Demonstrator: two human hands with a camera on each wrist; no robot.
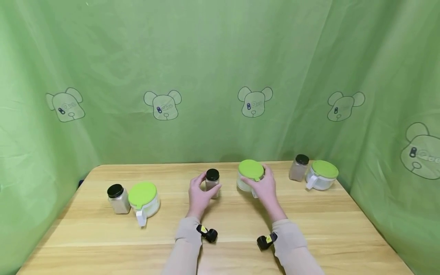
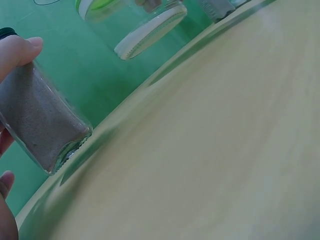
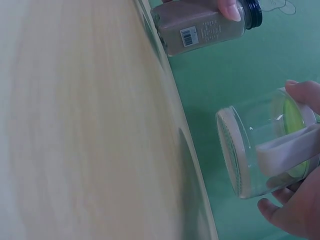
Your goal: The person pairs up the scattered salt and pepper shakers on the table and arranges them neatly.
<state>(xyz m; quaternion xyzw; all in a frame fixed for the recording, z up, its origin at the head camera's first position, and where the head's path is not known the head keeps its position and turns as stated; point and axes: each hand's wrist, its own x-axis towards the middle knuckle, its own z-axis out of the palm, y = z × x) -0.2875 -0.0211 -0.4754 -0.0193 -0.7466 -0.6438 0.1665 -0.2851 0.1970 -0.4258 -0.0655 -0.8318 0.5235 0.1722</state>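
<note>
My left hand point(image 1: 200, 194) grips a square spice jar point(image 1: 212, 185) with a black lid, thumb on one side and fingers on the other. Grey-brown powder fills that jar, as the left wrist view shows. My right hand point(image 1: 262, 187) holds a clear glass seasoning pot point(image 3: 255, 140) by its upper part, near its green lid point(image 1: 251, 169) and white handle point(image 3: 287, 149). Both containers hang slightly above the wooden table point(image 1: 227, 252), their shadows lying apart from their bases. The spice jar is left of the pot, with a gap between them.
On the table's left side, another black-lidded jar point(image 1: 119, 202) stands beside a green-lidded pot point(image 1: 148, 206). A similar jar point(image 1: 298, 170) and pot point(image 1: 322, 178) stand at the back right. Green curtain point(image 1: 213, 137) surrounds the back and sides.
</note>
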